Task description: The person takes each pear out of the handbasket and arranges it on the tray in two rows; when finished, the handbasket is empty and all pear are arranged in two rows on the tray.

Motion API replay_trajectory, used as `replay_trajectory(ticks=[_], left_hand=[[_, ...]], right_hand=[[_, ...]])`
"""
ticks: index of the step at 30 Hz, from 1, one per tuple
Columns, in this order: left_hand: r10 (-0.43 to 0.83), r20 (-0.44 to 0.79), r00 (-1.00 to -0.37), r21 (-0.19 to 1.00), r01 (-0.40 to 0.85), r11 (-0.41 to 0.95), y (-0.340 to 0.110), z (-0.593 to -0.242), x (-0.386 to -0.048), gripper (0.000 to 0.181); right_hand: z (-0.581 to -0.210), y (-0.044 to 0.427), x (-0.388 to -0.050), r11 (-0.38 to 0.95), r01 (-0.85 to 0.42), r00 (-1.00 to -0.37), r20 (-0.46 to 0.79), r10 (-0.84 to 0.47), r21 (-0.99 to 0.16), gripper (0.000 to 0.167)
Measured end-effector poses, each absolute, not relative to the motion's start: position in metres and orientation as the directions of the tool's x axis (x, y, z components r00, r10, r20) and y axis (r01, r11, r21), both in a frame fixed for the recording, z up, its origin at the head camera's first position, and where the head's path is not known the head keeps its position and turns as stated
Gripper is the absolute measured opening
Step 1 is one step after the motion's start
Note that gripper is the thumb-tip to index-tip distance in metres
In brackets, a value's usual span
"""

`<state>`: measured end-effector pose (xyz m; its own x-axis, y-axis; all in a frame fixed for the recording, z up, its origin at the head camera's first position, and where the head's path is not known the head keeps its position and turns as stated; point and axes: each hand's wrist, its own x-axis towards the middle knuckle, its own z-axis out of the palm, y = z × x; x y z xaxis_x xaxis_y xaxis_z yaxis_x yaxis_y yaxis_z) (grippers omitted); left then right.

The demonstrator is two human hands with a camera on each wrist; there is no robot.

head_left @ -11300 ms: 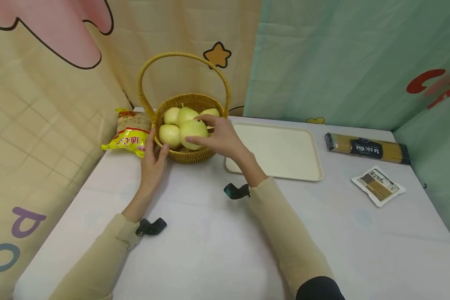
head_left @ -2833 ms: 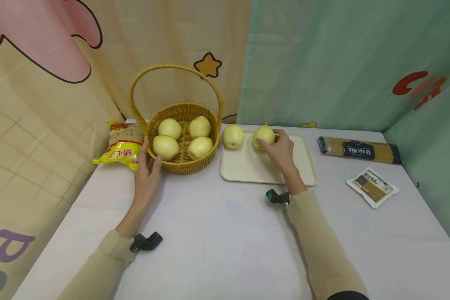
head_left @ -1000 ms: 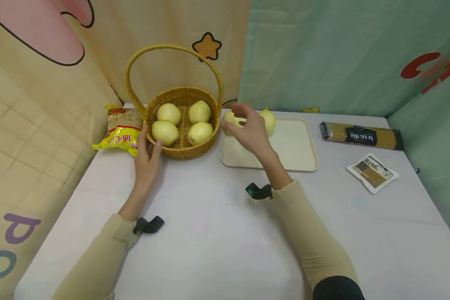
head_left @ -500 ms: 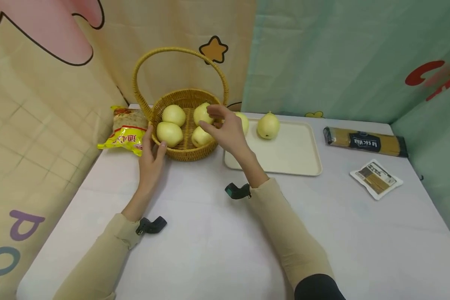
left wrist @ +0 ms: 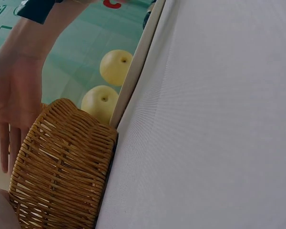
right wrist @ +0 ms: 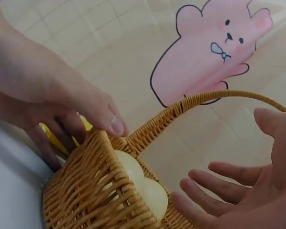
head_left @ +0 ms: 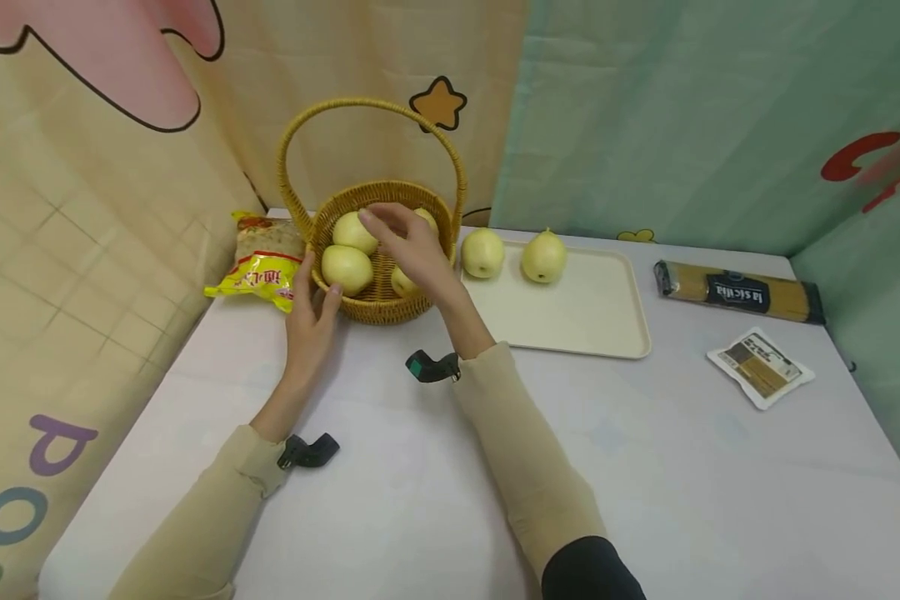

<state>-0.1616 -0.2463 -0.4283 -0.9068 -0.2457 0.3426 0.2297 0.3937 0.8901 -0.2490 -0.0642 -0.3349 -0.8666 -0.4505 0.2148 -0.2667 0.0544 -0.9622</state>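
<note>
A wicker basket (head_left: 386, 312) with a tall handle holds several pale yellow-green pears, among them a front-left pear (head_left: 347, 269). My left hand (head_left: 309, 329) holds the basket's left rim, thumb on the edge and fingers outside. Over the basket's opening is my right hand (head_left: 418, 254), fingers spread and holding nothing; it partly covers the pears on the right. The right wrist view shows the right hand (right wrist: 248, 191) open beside the handle and the left hand (right wrist: 81, 105) at the rim. On a cream tray (head_left: 570, 321) two pears (head_left: 483, 253) sit along the back.
A yellow snack bag (head_left: 266, 262) lies left of the basket, close to my left hand. To the right of the tray are a pasta packet (head_left: 738, 292) and a small white-edged sachet (head_left: 761, 367). Curtains stand behind and beside the white table (head_left: 390, 500).
One pear went onto the tray beside the other and was let go. My right hand has since moved left from the tray to above the basket. The left hand has stayed at the rim.
</note>
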Motion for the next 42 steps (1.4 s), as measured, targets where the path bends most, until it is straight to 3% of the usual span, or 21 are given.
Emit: replay_trajectory(ticks=[3,10,19,27,31,42], left_hand=[[-0.245,0.335,-0.910,0.891,0.222,0.396,-0.245,-0.428,-0.161,0.066],[-0.254,0.329,-0.910,0.892,0.210,0.401,-0.246,-0.428,-0.160,0.066],[-0.245,0.335,-0.910,0.892,0.223,0.392,-0.243,-0.429,-0.162,0.066],[-0.238,0.351,-0.905,0.891,0.245,0.382,-0.241,-0.429,-0.164,0.065],[-0.241,0.346,-0.907,0.895,0.243,0.374,-0.240,-0.428,-0.163,0.064],[-0.290,0.312,-0.905,0.889,0.171,0.425,-0.245,-0.427,-0.159,0.056]], right_hand=[[-0.335,-0.073,-0.250,-0.016,-0.173,-0.854,0.158,-0.497,-0.985,0.058],[-0.340,-0.086,-0.252,0.071,-0.076,-0.821,0.022,-0.571,-0.995,0.072],[-0.348,-0.090,-0.250,0.157,-0.014,-0.809,-0.081,-0.582,-0.988,0.078],[-0.358,-0.089,-0.252,0.316,-0.159,-0.817,-0.055,-0.574,-0.935,0.055],[-0.362,-0.089,-0.254,0.389,-0.252,-0.804,-0.032,-0.594,-0.886,0.060],[-0.363,-0.097,-0.256,0.448,-0.285,-0.800,-0.047,-0.598,-0.847,0.068]])
